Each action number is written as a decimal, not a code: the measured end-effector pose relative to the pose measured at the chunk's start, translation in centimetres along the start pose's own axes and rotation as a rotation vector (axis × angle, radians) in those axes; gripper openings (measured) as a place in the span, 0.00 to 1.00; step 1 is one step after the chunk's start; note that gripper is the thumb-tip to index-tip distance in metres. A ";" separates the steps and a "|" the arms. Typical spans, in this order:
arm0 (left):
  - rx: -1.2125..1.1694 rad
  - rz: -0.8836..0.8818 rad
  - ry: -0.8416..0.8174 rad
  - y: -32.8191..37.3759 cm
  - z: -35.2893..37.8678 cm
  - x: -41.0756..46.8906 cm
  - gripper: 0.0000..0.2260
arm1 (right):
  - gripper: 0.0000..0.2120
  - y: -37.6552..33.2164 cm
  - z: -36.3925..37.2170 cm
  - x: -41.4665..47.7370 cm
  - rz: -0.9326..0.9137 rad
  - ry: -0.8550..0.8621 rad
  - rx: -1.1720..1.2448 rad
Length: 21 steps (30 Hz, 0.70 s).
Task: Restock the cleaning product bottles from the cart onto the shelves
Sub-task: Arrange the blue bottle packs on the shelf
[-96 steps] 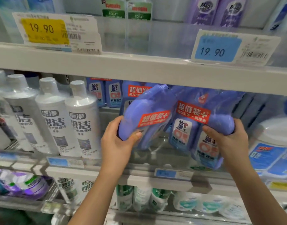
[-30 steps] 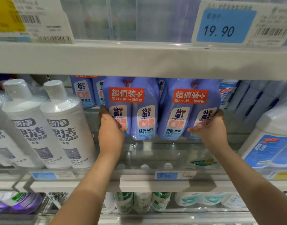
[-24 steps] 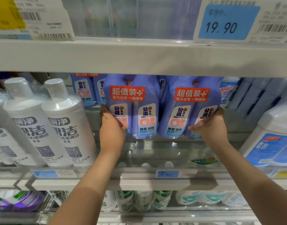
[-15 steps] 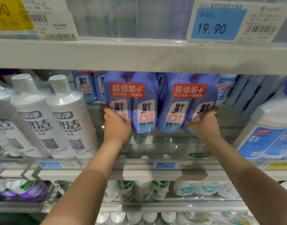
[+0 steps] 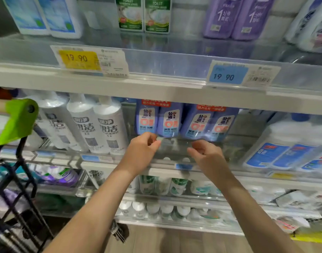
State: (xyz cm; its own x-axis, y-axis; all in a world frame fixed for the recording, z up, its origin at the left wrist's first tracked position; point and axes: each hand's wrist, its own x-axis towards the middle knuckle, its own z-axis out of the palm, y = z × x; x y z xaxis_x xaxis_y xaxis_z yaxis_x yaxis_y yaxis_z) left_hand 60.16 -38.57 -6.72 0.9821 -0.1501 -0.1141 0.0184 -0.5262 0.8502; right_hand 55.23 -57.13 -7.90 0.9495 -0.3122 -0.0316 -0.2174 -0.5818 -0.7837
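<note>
Two twin packs of blue-purple cleaner bottles stand upright side by side on the middle shelf (image 5: 174, 167): the left twin pack (image 5: 157, 119) and the right twin pack (image 5: 208, 123). My left hand (image 5: 141, 152) hovers just below and in front of the left pack, fingers loosely curled, holding nothing. Just in front of the right pack's base is my right hand (image 5: 206, 155), also loosely curled and holding nothing. The packs' tops are hidden by the upper shelf's edge (image 5: 156, 88).
White bottles (image 5: 94, 125) stand left of the blue packs, large white jugs (image 5: 284, 147) to the right. The cart's green handle (image 5: 18, 121) and dark frame (image 5: 19, 198) sit at the far left. Lower shelves hold more bottles (image 5: 156, 185).
Both hands have let go of the twin packs and drawn back toward me. The packs stay upright on the shelf. The view has pulled back, and the cart now shows.
</note>
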 end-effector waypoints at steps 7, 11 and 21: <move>0.046 -0.035 -0.040 1.2 -4.7 -8.9 0.03 | 0.05 -5.0 -0.6 -7.1 -0.018 -0.131 0.045; 0.041 0.022 0.085 2.3 -8.4 -15.2 0.05 | 0.06 -9.8 0.5 -10.7 -0.278 -0.160 0.060; 0.029 -0.258 0.735 -5.4 -21.1 -28.6 0.05 | 0.08 -22.4 11.1 -17.6 -0.629 -0.525 0.115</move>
State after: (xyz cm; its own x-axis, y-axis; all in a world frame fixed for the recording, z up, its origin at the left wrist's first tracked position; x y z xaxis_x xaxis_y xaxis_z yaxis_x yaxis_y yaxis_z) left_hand 35.95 -13.77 2.77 0.8199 0.5680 0.0722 0.2681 -0.4922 0.8282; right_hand 45.92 -30.28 3.28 0.8745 0.4542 0.1703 0.3869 -0.4413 -0.8097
